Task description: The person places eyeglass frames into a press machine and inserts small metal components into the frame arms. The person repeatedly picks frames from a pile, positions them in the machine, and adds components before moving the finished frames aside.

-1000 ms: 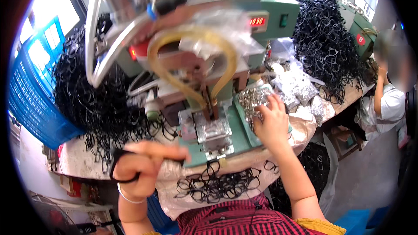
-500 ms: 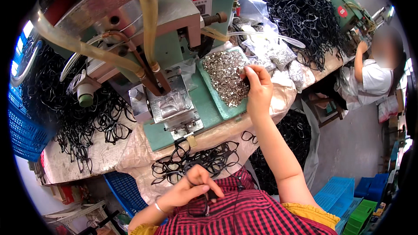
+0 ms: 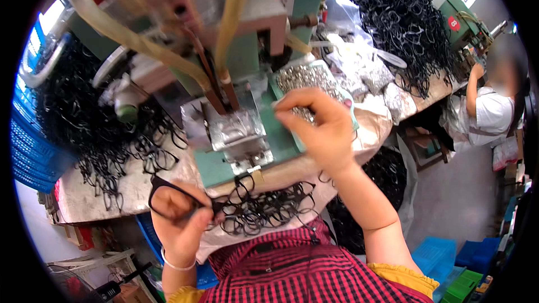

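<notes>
My left hand [image 3: 182, 227] grips a black eyeglass frame [image 3: 188, 191], lifted in front of the table's near edge at the lower left. My right hand [image 3: 325, 129] is at the near side of the pale green tray [image 3: 356, 123], which holds many small metal pieces [image 3: 303, 77]. Its thumb and forefinger are pinched together toward the machine; a tiny piece may be between them, too small to name. Left of that hand, the machine's metal fixture [image 3: 238, 129] sits under two copper-coloured prongs [image 3: 222, 101]. A pile of black eyeglass frames [image 3: 264, 207] lies on the near table edge.
Yellowish hoses [image 3: 135, 53] run down to the prongs. Heaps of black frames lie at left [image 3: 67, 101] and far right [image 3: 398, 22]. Bags of metal bits [image 3: 373, 76] lie behind the tray. A co-worker [image 3: 488, 106] sits at another machine. Blue baskets [image 3: 33, 157] stand far left.
My right hand has come off the metal pieces and moved left toward the fixture. My left hand has risen from my lap to the left, bringing up an eyeglass frame. The view has shifted slightly.
</notes>
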`<state>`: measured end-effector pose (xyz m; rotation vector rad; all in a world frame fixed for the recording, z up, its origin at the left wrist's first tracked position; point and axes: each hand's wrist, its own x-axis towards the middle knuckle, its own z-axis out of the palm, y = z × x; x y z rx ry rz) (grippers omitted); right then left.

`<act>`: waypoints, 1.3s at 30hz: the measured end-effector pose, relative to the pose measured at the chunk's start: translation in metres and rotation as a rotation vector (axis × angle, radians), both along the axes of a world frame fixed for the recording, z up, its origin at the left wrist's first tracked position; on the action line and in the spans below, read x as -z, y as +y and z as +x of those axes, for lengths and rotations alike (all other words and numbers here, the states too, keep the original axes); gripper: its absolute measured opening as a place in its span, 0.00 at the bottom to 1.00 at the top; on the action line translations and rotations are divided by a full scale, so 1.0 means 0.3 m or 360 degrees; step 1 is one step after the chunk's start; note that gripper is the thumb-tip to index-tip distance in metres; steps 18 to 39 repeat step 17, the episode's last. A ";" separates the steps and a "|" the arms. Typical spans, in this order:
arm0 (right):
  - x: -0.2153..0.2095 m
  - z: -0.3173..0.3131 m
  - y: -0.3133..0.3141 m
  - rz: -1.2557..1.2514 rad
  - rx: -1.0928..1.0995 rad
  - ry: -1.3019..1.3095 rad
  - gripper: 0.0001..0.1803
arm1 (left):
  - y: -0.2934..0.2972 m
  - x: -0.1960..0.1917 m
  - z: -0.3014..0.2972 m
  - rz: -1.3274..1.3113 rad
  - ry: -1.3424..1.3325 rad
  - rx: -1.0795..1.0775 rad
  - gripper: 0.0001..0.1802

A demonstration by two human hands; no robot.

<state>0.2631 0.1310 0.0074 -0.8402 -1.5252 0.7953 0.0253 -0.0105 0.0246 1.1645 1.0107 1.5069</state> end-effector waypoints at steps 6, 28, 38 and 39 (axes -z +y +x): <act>-0.041 -0.226 -0.039 -0.0180 -0.0047 0.0392 0.20 | 0.138 -0.233 0.014 0.0756 0.0180 -0.0415 0.14; -0.048 -0.220 -0.042 -0.0375 -0.0215 0.0460 0.29 | 0.248 -0.246 -0.035 0.0751 0.0346 -0.0512 0.12; -0.048 -0.220 -0.042 -0.0375 -0.0215 0.0460 0.29 | 0.248 -0.246 -0.035 0.0751 0.0346 -0.0512 0.12; -0.048 -0.220 -0.042 -0.0375 -0.0215 0.0460 0.29 | 0.248 -0.246 -0.035 0.0751 0.0346 -0.0512 0.12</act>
